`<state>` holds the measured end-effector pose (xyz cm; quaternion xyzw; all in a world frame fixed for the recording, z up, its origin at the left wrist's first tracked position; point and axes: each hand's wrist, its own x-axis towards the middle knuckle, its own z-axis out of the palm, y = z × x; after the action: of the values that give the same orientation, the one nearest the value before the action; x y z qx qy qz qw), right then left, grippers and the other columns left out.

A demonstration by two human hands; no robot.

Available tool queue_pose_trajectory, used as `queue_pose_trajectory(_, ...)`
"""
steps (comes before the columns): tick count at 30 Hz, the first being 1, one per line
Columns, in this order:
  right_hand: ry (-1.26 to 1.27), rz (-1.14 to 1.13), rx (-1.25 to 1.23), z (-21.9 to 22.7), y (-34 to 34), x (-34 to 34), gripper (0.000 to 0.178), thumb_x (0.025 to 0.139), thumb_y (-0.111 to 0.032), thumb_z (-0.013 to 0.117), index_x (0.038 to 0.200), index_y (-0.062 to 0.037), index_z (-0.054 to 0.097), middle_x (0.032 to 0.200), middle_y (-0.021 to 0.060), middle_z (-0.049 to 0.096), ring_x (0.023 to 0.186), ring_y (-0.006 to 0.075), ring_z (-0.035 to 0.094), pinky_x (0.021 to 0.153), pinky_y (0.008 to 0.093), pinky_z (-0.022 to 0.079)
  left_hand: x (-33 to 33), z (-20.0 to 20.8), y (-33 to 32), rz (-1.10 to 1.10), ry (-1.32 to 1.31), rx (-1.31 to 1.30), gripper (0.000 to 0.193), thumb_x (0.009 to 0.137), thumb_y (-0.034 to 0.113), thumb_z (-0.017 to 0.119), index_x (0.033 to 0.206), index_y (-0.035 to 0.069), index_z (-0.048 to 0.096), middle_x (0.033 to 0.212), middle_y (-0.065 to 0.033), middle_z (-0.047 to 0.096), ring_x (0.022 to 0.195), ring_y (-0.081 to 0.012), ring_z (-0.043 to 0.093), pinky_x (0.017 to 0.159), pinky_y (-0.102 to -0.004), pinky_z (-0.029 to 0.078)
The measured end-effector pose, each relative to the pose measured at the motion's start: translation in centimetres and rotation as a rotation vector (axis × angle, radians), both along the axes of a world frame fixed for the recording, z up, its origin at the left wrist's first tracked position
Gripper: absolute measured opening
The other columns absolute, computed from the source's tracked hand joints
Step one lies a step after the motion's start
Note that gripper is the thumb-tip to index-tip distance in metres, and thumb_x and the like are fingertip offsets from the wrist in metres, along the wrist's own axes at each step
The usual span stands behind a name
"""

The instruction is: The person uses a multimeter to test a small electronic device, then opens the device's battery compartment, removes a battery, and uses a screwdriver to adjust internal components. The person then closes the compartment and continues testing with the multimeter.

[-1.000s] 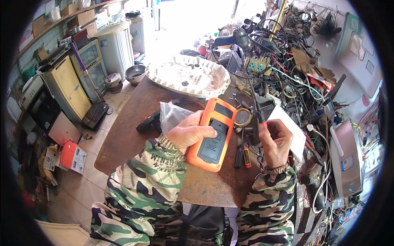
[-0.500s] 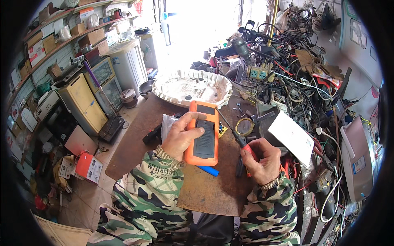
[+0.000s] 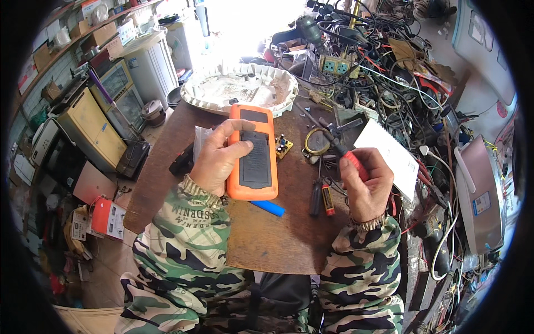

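Observation:
My left hand [image 3: 218,155] is closed round the left side of a multimeter [image 3: 256,161] with an orange case, its black back panel turned up toward me. The thumb rests on that panel, and the meter's front is hidden. My right hand [image 3: 367,183] grips a screwdriver [image 3: 355,164] by its red handle. The screwdriver's dark shaft slants up and left, with its tip apart from the meter. A blue stick-like piece [image 3: 268,208] partly shows under the meter's lower end. Just right of the meter lies a small yellow circuit board [image 3: 283,146].
On the brown table [image 3: 267,245] lie a coil of yellow wire [image 3: 316,141], a dark-handled tool [image 3: 315,199] and a red-and-yellow-handled tool [image 3: 328,200]. A dirty white tub-shaped cover [image 3: 192,100] stands at the far side. Tangled cables [image 3: 400,72] heap up on the right, beside a white panel [image 3: 389,156].
The screwdriver has moved right, away from the meter's top edge. The view has shifted, and the meter now sits further left and higher in it, still in my left hand.

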<state>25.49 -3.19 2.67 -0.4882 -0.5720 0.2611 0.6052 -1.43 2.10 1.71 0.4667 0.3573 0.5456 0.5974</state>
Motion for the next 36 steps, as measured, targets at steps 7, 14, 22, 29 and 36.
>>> queue_pose_trajectory(7,0.092,-0.197,0.233,0.2,-0.3,0.2,0.023,0.089,-0.008,0.079,0.103,0.003,0.065,0.088,0.0027,0.066,0.075,0.0063,0.058,0.068,0.0205,0.048,-0.1,0.1,0.0,0.016,0.027,0.02,0.034,0.094,-0.002,0.061,0.128,0.003,0.057,0.111,-0.0096,0.067,0.094,-0.0157,0.071,0.08,-0.0303,0.063)
queue_pose_trajectory(14,0.106,-0.309,0.314,0.5,-1.7,1.0,0.014,0.091,-0.009,0.074,0.094,0.0004,0.064,0.078,0.0005,0.063,0.067,0.0058,0.054,0.061,0.0209,0.042,-0.1,0.7,-0.4,0.08,0.072,0.054,0.034,0.094,-0.002,0.058,0.127,0.005,0.059,0.112,-0.0105,0.066,0.094,-0.0163,0.07,0.08,-0.0315,0.062)
queue_pose_trajectory(22,-0.265,-0.174,0.314,-0.8,-0.7,0.0,0.018,0.089,-0.013,0.081,0.094,-0.0015,0.067,0.075,0.0027,0.065,0.066,0.0087,0.057,0.06,0.0246,0.046,-0.6,1.1,-0.5,0.157,-0.035,0.099,0.036,0.094,-0.001,0.059,0.13,0.006,0.059,0.117,-0.01,0.064,0.1,-0.0164,0.068,0.086,-0.0332,0.062)
queue_pose_trajectory(29,-0.375,-0.209,0.253,-1.5,-0.2,-0.1,0.017,0.085,-0.008,0.081,0.089,-0.0035,0.065,0.071,0.0039,0.061,0.063,0.0102,0.057,0.058,0.0264,0.046,-0.4,1.1,-0.6,0.162,-0.015,0.092,0.036,0.095,0.001,0.059,0.131,0.004,0.057,0.115,-0.0104,0.064,0.099,-0.0159,0.068,0.085,-0.0328,0.062)
queue_pose_trajectory(36,-0.431,-0.348,0.402,-1.4,0.2,0.2,0.014,0.084,-0.002,0.077,0.087,-0.003,0.063,0.07,0.0024,0.06,0.062,0.0092,0.056,0.056,0.0255,0.046,-0.4,1.1,-0.5,0.168,-0.034,0.104,0.035,0.095,0.002,0.06,0.131,0.004,0.058,0.114,-0.0095,0.065,0.098,-0.0152,0.068,0.084,-0.032,0.062)
